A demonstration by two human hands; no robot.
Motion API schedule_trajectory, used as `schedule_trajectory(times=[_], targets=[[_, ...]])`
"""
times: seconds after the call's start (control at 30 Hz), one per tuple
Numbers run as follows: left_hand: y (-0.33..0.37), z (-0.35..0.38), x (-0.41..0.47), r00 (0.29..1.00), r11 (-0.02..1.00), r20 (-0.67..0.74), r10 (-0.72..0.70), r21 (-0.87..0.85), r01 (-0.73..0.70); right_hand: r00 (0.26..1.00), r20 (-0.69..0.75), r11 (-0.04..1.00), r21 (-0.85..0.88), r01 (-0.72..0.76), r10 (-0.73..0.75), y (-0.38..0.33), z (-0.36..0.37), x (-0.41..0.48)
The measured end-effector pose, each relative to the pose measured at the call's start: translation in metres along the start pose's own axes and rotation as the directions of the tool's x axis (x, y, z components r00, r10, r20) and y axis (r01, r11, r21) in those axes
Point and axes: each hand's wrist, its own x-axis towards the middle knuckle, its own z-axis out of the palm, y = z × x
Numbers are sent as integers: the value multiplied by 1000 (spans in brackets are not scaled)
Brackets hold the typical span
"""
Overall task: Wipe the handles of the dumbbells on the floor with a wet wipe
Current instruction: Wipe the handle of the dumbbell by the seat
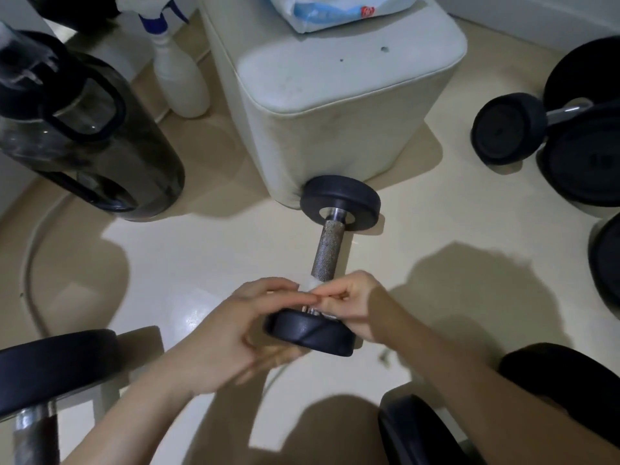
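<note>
A dumbbell with black round plates [310, 332] lies on the cream tiled floor [201, 263], near the middle of the stretch in view. Its far plate touches the lower corner of a white padded stool [335, 78], and its near plate sits between the person's two hands. Its knurled metal handle [327, 251] is bare along most of its length. A small white wet wipe [312, 283] sits on the near end of the handle, just above the near plate. The right hand [355, 303] comes in from the right with its fingers [335, 292] curled, pinching the wipe against the handle. The left hand [231, 330] reaches in from the left, curved about the near plate. Its long fingers [281, 293] meet the right fingertips at the wipe, but the hand is blurred, so I cannot tell whether they grip the wipe or only lie on it. On the stool's top, at its far edge, rests a white and blue plastic pack [335, 11]. A white spray bottle with a blue trigger [181, 82] stands on the floor to the stool's left, and a large dark see-through water jug [84, 129] stands further left. More black dumbbells lie along the right side of the floor [510, 129], and another is at the lower left [50, 364].
</note>
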Motion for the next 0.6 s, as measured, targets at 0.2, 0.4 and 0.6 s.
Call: schedule_trajectory(times=[0.2,0.4,0.6], targets=[[20,47,-2,970,814,-190,155,581,-16,840,-515,985,-66,161,-172,-29,-42,48],[2,34,-5,958,976,-250,140,196,-91,994,-103,998,-43,-52,48,-3,0,2],[-12,54,-26,889,755,-314,-333,-654,51,947,-303,987,-152,60,-104,-28,4,22]])
